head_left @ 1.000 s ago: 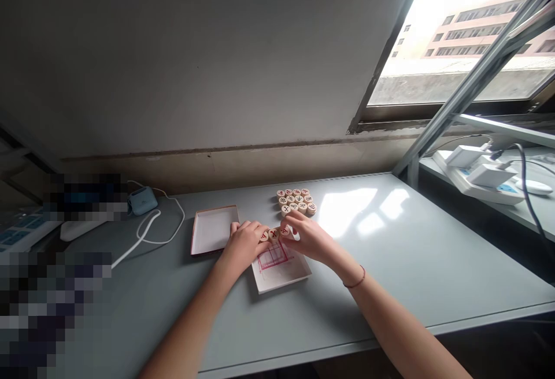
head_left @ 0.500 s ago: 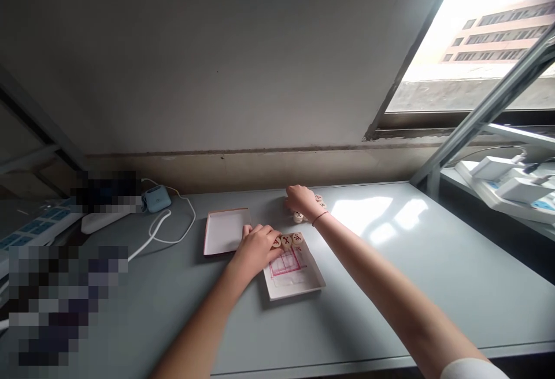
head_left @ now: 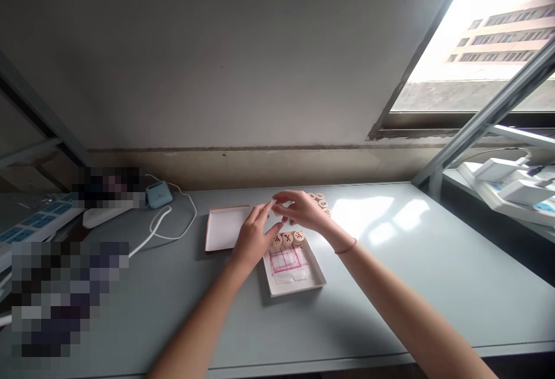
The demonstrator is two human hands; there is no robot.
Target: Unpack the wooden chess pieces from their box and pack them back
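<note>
A shallow white box (head_left: 295, 287) holds a row of round wooden pieces (head_left: 288, 238) with red marks along its far end, and a clear bag with a pink grid (head_left: 286, 259) lies below them. Over the box's far left corner is my left hand (head_left: 255, 233), thumb and fingers apart, with nothing visible in it. My right hand (head_left: 299, 208) meets its fingertips just above the pieces; its fingers are curled in a pinch, and what they hold is too small to make out. More round pieces (head_left: 321, 201) lie on the table behind my right hand.
Left of my left hand lies a box lid (head_left: 228, 228). A blue adapter (head_left: 159, 194) with a white cable (head_left: 191, 217) sits at the back left, near a power strip (head_left: 39, 217). White chargers (head_left: 498, 173) rest on a shelf at right.
My right hand has come from the loose pieces at the back toward my left hand. My left hand has lifted off the row in the box, and its fingers have spread.
</note>
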